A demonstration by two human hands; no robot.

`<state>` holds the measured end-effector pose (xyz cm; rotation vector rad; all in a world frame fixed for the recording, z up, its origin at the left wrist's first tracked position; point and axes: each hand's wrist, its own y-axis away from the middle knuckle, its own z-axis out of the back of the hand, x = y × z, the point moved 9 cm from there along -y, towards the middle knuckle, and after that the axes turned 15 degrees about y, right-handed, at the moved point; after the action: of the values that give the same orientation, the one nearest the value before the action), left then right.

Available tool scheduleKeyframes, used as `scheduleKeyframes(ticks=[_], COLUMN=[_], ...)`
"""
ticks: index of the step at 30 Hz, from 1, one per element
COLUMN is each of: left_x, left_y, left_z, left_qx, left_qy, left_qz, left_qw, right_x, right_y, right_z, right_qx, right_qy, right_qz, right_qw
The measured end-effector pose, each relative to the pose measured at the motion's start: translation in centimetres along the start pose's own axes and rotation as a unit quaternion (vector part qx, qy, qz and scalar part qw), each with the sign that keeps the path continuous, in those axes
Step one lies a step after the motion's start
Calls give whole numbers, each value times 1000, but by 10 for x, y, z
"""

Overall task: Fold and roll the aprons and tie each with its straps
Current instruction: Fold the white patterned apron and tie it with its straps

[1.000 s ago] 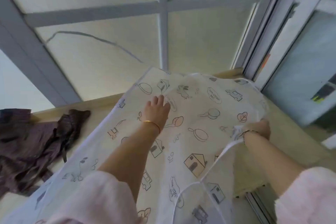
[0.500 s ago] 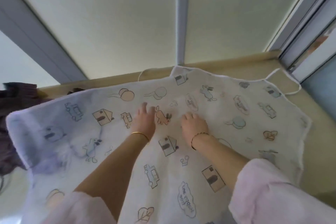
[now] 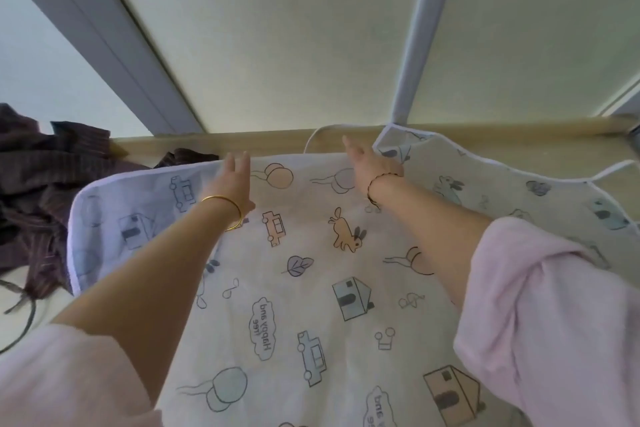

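**White printed apron [image 3: 311, 288] stretched left to right on the table [image 3: 263, 144]**

The person's left hand [image 3: 235, 180] lies flat toward the rounded left corner and the right hand [image 3: 367, 166] nearer the bib end. Both are on the far folded edge, fingers straight, gripping nothing. A strap [image 3: 317, 137] loops just beyond the right hand.

Apron [image 3: 311, 288] runs off the bottom edge. Dark cloth [image 3: 41, 184] is cut by the left edge, partly under the apron. Left hand [image 3: 233, 180] and right hand [image 3: 367, 163] fingertips are kinda blurry.
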<state>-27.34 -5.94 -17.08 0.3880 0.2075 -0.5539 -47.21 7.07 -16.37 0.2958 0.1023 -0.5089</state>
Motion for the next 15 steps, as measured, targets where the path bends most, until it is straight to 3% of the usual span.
scheduleKeyframes(ticks=[4,8,10,13,14,15], left_x=[4,-16,-49,-116,-133,-148], left_y=[0,1,-1,4,5,3], left_z=[4,22,48,93,98,96], left_qx=[31,21,-73,-237,-254,-249], left_qy=[-11,-45,-3,105,119,107], left_qz=[22,23,-16,-122,-155,-179], left_qw=[999,999,997,958,947,946], right_x=[-9,-42,-71,-125,-139,-151], right_y=[13,32,45,77,86,88], right_z=[-6,3,14,38,43,45], right_qx=[-54,-155,-215,-354,-394,-405], right_qy=[-18,-130,-197,-315,-329,-328], right_qz=[-42,-127,-196,-294,-309,-313], right_qw=[998,971,936,830,801,794])
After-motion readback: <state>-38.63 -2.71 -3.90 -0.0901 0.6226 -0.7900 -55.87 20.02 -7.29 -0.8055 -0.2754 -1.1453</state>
